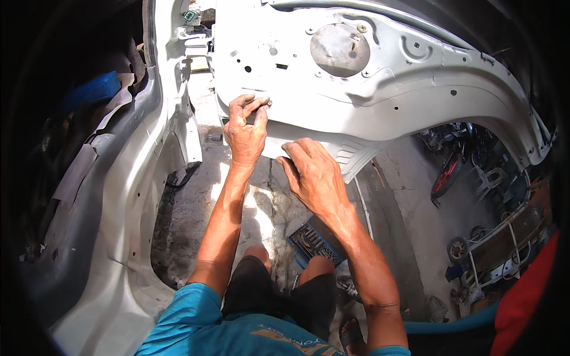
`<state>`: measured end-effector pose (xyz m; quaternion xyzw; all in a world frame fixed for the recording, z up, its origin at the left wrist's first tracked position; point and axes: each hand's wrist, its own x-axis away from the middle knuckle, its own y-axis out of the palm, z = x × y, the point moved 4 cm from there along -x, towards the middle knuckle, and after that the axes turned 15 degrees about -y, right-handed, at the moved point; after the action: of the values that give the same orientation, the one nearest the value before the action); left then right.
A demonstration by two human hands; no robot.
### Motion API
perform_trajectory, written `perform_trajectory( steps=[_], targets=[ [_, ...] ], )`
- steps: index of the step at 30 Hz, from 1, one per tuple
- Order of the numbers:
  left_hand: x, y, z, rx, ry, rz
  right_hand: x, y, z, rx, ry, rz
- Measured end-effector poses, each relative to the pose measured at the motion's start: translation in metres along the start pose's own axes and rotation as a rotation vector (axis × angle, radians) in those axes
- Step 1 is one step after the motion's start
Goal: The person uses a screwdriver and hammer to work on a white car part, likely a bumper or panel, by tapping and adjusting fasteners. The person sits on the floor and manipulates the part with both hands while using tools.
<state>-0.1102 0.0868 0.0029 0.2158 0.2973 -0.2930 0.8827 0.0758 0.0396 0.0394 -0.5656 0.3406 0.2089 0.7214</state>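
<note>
White door panel (371,102) bears several small holes.

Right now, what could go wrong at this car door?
The left hand seems to pinch a small metal piece, which could slip and drop to the floor. The right hand is close to the lower edge of the car door; a sudden slip might scrape it.
</note>
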Motion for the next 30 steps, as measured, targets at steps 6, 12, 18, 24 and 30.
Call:
perform_trajectory(
  steps=[6, 12, 18, 24, 30],
  targets=[
    [0.0, -0.003, -0.003, -0.109, 0.017, 0.112, -0.072, 0.039, 0.044, 0.212, -0.241, 0.022],
    [0.007, 0.007, -0.006, 0.04, -0.017, 0.119, -0.075, 0.041, 0.049, 0.292, -0.304, -0.08],
    [0.005, -0.001, -0.017, -0.018, 0.035, 0.191, -0.082, 0.044, 0.051, 0.368, -0.56, -0.152],
    [-0.003, -0.01, -0.015, -0.239, -0.012, 0.244, -0.094, 0.044, 0.051, 0.382, -0.482, -0.257],
    [-0.025, -0.021, -0.039, -0.119, -0.117, 0.11, -0.098, 0.048, 0.045, 0.455, -0.51, -0.274]
  ],
)
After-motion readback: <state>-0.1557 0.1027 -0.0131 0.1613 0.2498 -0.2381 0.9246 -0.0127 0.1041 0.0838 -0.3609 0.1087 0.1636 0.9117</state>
